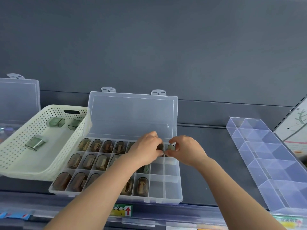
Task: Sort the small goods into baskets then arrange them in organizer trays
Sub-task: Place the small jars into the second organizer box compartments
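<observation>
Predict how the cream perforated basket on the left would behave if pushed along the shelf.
The basket is probably light: thin perforated plastic, holding only three small cases. It would likely slide easily on the smooth shelf and flex a little. The loose cases may skid about inside.

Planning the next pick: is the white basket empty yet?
Not empty: at least three small cases lie inside the basket.
</observation>
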The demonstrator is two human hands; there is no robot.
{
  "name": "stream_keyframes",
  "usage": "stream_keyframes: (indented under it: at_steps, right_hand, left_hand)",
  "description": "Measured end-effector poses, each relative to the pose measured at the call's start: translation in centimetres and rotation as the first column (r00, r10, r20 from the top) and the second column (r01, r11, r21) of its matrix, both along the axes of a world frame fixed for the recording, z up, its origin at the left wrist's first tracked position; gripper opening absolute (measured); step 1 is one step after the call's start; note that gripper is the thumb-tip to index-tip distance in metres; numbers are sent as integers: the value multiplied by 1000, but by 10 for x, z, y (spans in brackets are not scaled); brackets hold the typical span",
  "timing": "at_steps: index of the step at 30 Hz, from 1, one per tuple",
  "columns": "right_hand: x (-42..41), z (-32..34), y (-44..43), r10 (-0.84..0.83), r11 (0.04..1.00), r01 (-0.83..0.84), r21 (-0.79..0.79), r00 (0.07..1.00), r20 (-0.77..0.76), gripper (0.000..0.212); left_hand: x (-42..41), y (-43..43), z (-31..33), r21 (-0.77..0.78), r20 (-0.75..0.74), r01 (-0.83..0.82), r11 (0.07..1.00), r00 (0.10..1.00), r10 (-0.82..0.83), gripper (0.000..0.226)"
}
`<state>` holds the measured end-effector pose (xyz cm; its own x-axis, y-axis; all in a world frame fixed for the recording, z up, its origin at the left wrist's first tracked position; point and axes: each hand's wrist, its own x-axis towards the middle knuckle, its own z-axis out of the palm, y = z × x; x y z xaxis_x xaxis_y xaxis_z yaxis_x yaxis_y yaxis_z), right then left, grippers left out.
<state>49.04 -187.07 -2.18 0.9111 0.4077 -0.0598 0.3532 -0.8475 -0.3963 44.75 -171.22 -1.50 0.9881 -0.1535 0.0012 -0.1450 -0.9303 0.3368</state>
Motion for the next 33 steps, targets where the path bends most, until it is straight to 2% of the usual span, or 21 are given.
stream_keyframes:
  at_steps: [4, 8, 15, 20, 24, 29, 33]
  right_hand:
    - [0, 6, 11, 26, 999, -28, 24, 997, 68, 37]
    - [-2, 14, 38, 92, 995, -97, 25, 983, 161, 34]
    - [-11, 29, 122, 294, 955, -297, -29, 923, 248, 36]
    - [-21, 38, 196, 410, 910, -410, -59, 874, 261, 34]
    - [-23, 40, 259, 475, 879, -467, -92, 846, 244, 31]
    - [-20, 35, 327, 517, 849, -467, -247, 829, 213, 29]
    - [-14, 22, 366, 535, 788, -435, -435, 834, 136, 25]
  left_hand:
    - [-4, 16, 7, 29, 67, -34, 999, 997, 32, 31]
    - [-15, 43, 16, 124, 176, -86, 989, 982, 64, 29]
    - [-41, 126, 34, 288, 255, -296, 911, 940, 225, 27]
    - [-63, 200, 37, 369, 199, -410, 834, 911, 360, 28]
    - [-74, 257, 34, 441, 98, -436, 785, 892, 440, 36]
    - [-79, 315, 15, 562, -71, -329, 759, 895, 441, 38]
    - [-81, 336, 1, 567, -80, -266, 780, 925, 373, 36]
